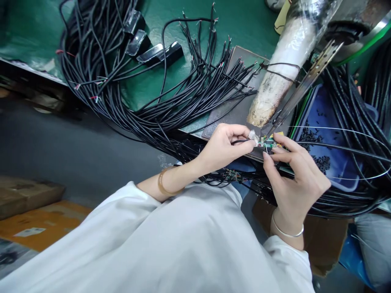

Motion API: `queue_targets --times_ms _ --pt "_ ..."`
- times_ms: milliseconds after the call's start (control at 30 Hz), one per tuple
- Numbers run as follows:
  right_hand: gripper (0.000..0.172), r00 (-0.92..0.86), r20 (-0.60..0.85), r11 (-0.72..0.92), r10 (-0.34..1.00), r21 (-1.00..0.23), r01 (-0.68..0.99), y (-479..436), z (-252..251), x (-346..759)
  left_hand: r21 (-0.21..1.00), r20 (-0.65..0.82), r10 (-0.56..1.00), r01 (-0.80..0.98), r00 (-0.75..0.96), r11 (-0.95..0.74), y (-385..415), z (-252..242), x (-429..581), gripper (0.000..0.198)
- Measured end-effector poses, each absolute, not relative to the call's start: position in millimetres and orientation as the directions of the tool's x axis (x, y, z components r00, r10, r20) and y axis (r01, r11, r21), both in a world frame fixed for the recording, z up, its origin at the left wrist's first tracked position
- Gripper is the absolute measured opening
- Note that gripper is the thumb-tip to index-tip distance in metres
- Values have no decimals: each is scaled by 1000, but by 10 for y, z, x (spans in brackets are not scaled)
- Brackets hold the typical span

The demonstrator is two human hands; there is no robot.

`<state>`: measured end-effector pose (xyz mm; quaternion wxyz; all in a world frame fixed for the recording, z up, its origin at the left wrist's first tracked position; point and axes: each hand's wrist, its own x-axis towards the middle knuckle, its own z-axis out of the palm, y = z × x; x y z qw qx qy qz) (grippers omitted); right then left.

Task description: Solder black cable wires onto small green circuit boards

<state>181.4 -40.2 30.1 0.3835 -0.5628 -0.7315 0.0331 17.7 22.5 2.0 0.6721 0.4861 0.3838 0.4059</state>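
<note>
Hands pinch in on a tiny circuit board at the near edge of the bench.
Left hand [226,146] closes thumb and forefinger on the end of a black cable [241,141] and brings it right up to the green circuit board [267,143]. Right hand [293,179] clamps the board's right end between its fingertips. A slim metal tool [308,77] slants down from the far right, its tip just above the board. A blue tray [345,179] sits to the right, and a cable bundle [146,110] fans across the green mat [244,24], far left.
</note>
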Motion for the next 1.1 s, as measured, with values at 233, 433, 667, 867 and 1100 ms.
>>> queue_targets --times_ms 233,433,667,867,1100 --pt "13 -33 542 340 840 -478 810 -393 290 1794 961 -117 933 -198 340 193 212 -22 236 7" --pt "13 -42 527 327 849 -460 825 -395 332 1795 958 -93 943 -230 320 172 205 7 255 4" --pt "13 -1 534 320 845 -505 802 -402 352 1765 954 -52 945 -264 322 142 204 6 254 4" --pt "13 -29 515 331 857 -505 797 -406 342 1772 955 -97 952 -241 291 171 173 1 241 8" --pt "10 -6 505 316 863 -529 788 -399 287 1756 965 -118 958 -197 260 172 141 -45 240 10"
